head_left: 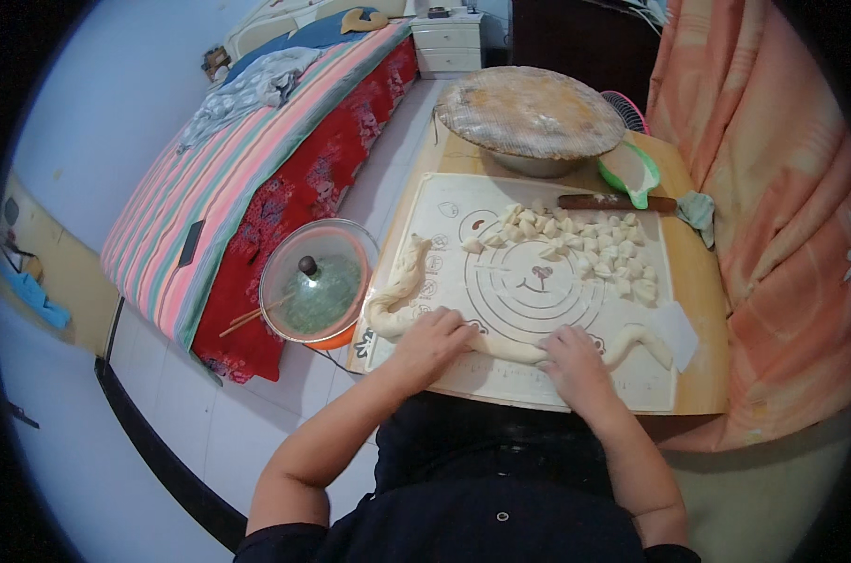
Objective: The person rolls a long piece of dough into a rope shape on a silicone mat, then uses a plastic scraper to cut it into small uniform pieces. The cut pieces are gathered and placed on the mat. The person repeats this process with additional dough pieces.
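A long, pale dough rope (510, 351) runs across the near part of the white printed mat (486, 383), its thicker, twisted left end bending away from me. My left hand (433, 347) is closed over the rope left of centre, fingers pointing right. Farther right, my right hand (576, 368) grips the same rope, with a thinner tail of dough coming out beyond it. The undersides of both hands are hidden. Several small cut dough pieces (608, 246) lie loosely on the far right of the mat. A white dough scraper (676, 336) rests at its right edge.
Behind the mat, a floury round woven cover (529, 111) tops a bowl. Nearby are a green scoop (627, 171), a rolling pin (599, 202) and a cloth (696, 214). A glass-lidded pot (322, 291) with chopsticks (243, 322) stands left, between table and bed (257, 197). Orange curtain (726, 141) hangs right.
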`<state>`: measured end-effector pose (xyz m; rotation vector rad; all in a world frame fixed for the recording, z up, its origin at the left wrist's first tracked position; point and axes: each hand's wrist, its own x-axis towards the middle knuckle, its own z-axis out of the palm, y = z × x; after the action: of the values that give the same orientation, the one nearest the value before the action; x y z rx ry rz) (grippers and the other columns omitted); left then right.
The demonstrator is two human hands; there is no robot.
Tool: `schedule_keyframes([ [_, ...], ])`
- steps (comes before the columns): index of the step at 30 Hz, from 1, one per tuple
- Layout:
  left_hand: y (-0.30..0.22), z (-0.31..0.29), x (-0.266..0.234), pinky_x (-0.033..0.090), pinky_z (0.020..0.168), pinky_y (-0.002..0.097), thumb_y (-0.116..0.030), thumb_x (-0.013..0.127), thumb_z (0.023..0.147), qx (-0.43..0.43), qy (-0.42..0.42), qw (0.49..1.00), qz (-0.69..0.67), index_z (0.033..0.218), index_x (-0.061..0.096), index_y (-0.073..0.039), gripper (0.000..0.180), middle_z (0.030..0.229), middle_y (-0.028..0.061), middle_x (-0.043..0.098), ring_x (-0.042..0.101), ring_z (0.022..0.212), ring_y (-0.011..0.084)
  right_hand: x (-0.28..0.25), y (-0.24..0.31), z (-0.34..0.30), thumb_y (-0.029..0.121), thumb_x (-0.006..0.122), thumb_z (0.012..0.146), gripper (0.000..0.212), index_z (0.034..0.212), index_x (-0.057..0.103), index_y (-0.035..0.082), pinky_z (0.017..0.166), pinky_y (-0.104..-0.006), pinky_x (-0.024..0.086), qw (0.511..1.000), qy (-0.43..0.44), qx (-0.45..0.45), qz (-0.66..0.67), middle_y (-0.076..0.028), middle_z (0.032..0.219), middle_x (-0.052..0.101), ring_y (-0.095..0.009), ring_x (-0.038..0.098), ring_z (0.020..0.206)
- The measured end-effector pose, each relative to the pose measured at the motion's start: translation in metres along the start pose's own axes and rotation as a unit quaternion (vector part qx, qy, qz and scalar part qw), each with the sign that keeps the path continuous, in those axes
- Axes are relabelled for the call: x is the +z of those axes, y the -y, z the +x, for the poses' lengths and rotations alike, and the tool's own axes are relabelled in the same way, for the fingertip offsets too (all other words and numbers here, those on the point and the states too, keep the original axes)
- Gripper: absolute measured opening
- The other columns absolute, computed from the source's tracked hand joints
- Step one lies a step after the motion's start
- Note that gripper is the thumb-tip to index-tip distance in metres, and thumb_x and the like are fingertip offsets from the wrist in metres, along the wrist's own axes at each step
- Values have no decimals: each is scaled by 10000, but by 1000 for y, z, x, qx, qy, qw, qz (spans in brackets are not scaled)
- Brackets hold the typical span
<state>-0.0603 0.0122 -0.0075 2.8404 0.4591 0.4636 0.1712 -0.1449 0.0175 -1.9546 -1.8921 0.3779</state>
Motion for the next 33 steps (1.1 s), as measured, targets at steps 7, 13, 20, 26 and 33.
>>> schedule_keyframes([
  [7,5,14,-16,396,1054,452,-283,695,834,-100,-5,994,-43,1286,507,-22,554,1329,206,492,463,1258,397,34,13,56,270,624,875,488,1274,524,7,1056,-452,363,993,-99,53,-33,-154,1307,514,-322,469,1228],
  [13,-25,-9,15,303,1125,503,-334,654,870,-93,64,992,61,1426,424,-69,657,1498,164,402,374,1393,337,55,34,20,301,567,910,574,1375,464,-21,1111,-470,311,979,-47,-39,-193,-189,1450,440,-305,406,1346],
  [20,-31,4,15,230,1149,550,-455,493,944,-136,44,988,62,1458,401,-80,643,1538,125,368,318,1438,270,38,42,25,294,521,928,539,1393,470,26,1160,-500,234,993,-15,-13,-118,-153,1478,432,-305,369,1387],
  [26,-16,22,25,223,1155,532,-499,465,952,-129,-3,990,55,1408,466,-60,633,1502,136,418,348,1418,270,41,33,49,285,528,922,558,1400,450,9,1162,-502,228,989,-19,-8,-146,-157,1482,426,-299,367,1391],
  [33,-28,16,15,212,1156,532,-499,488,946,-132,13,985,111,1419,454,-55,650,1492,146,431,368,1409,268,38,30,40,318,545,934,575,1417,449,20,1165,-500,210,991,-22,-4,-135,-154,1516,372,-295,327,1414],
])
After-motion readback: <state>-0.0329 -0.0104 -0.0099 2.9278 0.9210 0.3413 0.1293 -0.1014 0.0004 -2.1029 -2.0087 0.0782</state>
